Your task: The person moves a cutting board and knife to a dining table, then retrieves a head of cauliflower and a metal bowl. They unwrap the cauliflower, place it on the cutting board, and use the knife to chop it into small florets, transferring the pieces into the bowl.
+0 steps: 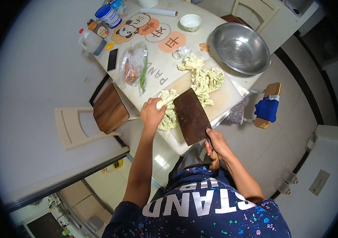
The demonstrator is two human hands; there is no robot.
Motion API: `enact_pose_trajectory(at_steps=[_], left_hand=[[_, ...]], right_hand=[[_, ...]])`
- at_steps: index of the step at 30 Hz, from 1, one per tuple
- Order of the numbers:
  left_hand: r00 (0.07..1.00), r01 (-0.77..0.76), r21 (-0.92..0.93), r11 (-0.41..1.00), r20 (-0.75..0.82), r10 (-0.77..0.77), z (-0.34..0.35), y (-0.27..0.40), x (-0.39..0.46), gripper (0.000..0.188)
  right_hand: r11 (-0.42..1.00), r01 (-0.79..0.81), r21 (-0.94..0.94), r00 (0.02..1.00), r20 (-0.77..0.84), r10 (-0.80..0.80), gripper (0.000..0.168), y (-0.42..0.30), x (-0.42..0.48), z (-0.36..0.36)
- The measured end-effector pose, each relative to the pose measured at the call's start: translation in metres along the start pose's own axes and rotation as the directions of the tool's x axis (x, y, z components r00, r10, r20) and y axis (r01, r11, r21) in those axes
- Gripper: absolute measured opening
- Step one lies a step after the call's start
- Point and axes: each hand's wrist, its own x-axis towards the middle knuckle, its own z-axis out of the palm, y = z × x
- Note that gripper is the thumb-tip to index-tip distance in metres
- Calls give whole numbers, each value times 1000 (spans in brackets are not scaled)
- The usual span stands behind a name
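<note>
My left hand (153, 112) grips the thick stem of a piece of cauliflower (168, 119) at the left end of a white cutting board (230, 96). In my right hand (217, 143) is the wooden handle of a cleaver (192, 116). Its broad dark blade is turned flat to my view and hides part of the board, just right of the held piece. Beyond the blade, a heap of cauliflower florets (206, 79) covers the middle and far part of the board. Whether the blade touches the board or the cauliflower, I cannot tell.
A large steel basin (240, 49) stands at the table's right, with a small bowl (190, 23) farther back. Bagged carrots (130, 70), green stalks (143, 73) and a phone (112, 59) lie to the left. Jugs and jars line the wall. Chairs (110, 108) flank the table.
</note>
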Motion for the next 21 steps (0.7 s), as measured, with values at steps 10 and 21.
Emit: enact_pose_trajectory(at_steps=[10,21], left_hand=[[1000,1,-83,997,30,1,4,-8,1,30],[933,313,-459,831,-14,-359,20,-64,-6,41]], right_hand=[[992,104,-76,994,-11,-105,35,0,40,25],[973,213,-85,971,-95,-221,33,-14,6,-12]])
